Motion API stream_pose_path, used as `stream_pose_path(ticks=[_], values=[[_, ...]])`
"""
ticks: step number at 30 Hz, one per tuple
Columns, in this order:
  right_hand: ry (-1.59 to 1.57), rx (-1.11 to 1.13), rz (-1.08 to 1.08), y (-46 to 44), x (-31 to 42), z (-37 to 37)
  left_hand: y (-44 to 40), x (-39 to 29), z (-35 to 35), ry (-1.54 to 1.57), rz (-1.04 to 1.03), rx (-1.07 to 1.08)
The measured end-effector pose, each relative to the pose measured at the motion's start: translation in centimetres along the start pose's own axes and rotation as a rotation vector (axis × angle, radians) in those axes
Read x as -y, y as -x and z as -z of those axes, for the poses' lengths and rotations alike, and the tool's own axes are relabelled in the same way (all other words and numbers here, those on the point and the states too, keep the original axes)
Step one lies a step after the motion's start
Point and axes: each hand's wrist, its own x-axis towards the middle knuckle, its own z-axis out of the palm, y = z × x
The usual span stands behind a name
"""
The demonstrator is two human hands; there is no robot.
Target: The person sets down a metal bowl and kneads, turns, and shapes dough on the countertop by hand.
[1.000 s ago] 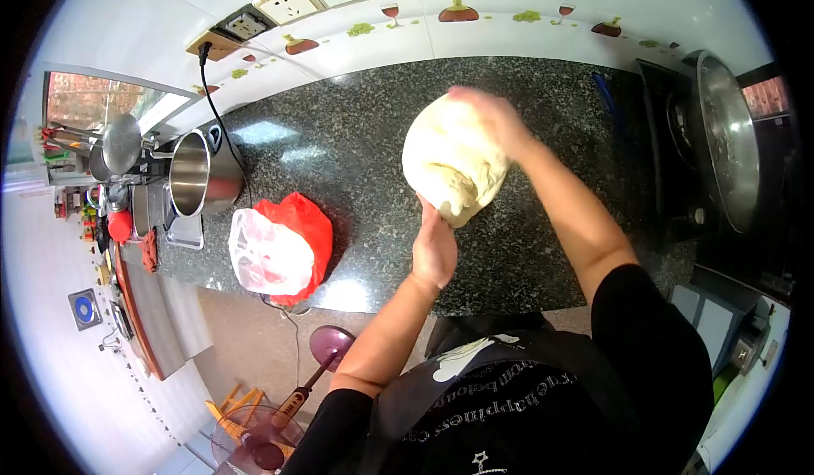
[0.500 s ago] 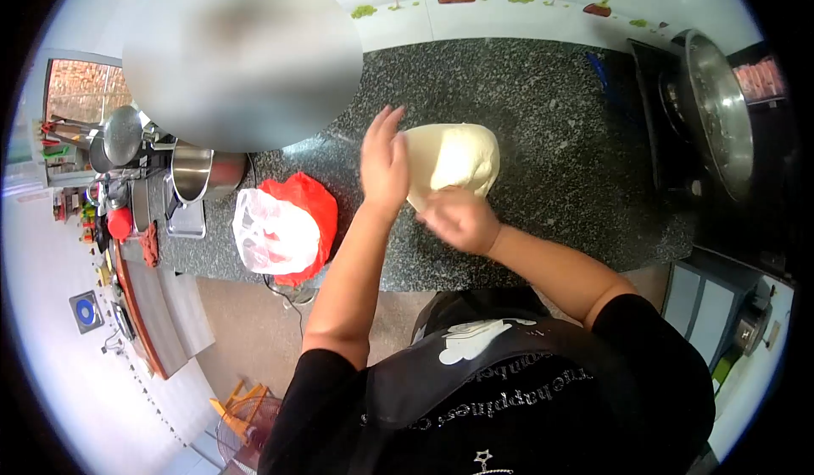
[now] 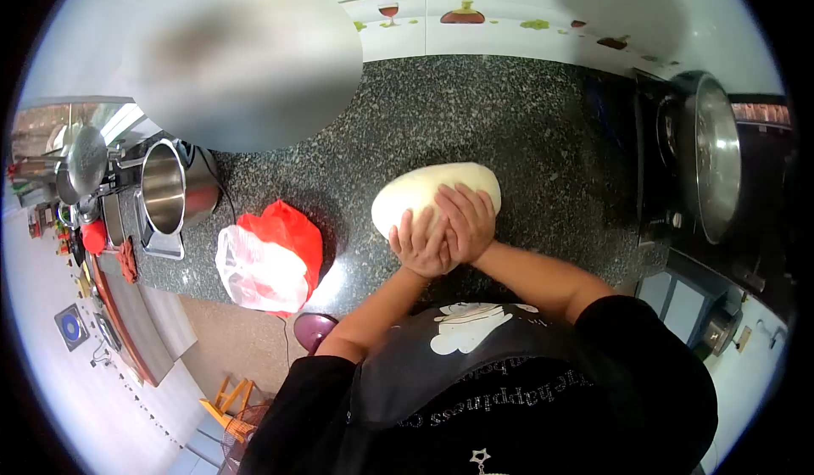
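A smooth, pale lump of dough [image 3: 405, 193] lies on the speckled dark stone counter [image 3: 526, 144], its long side running left to right. Both my hands press on its near part. My left hand [image 3: 421, 244] rests with fingers stretched out on the front edge of the dough. Right beside it, touching and partly overlapping, is my right hand [image 3: 469, 220], palm down with fingers extended over the dough. The dough under my palms is hidden.
Left of the dough sits a red and white plastic bag [image 3: 275, 254]. Farther left stands a steel pot [image 3: 165, 191]. A large metal pan [image 3: 716, 157] rests on the stove at the right. A purple round object [image 3: 315, 332] shows below the counter edge.
My left hand has come from the dough's left side to its near edge. My right hand has unfolded from a curl to lie flat. The dough looks wider, and the view has shifted.
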Motion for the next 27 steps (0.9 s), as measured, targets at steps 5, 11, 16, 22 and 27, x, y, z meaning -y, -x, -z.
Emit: stream_pose_path(ticks=[5, 11, 16, 22, 27], values=[[-0.037, 0.068, 0.084, -9.2, -5.6, -3.4, -6.4, 2.3, -4.5, -0.128, 0.126, 0.039], [-0.054, 0.112, 0.059, -12.5, -7.1, -4.1, -9.7, 2.6, -5.1, -0.084, 0.235, 0.138], [-0.157, 0.244, -0.047, -9.6, -6.4, -3.5, -11.1, 2.0, -1.0, 0.122, 0.441, 0.281], [-0.140, 0.326, 0.021, -1.6, -0.5, 3.1, -14.4, 5.9, 0.0, 0.137, 0.489, 0.260], [-0.233, 0.350, -0.094, -2.4, 2.0, 8.4, -11.7, 1.3, 2.3, 0.017, 0.358, 0.609]])
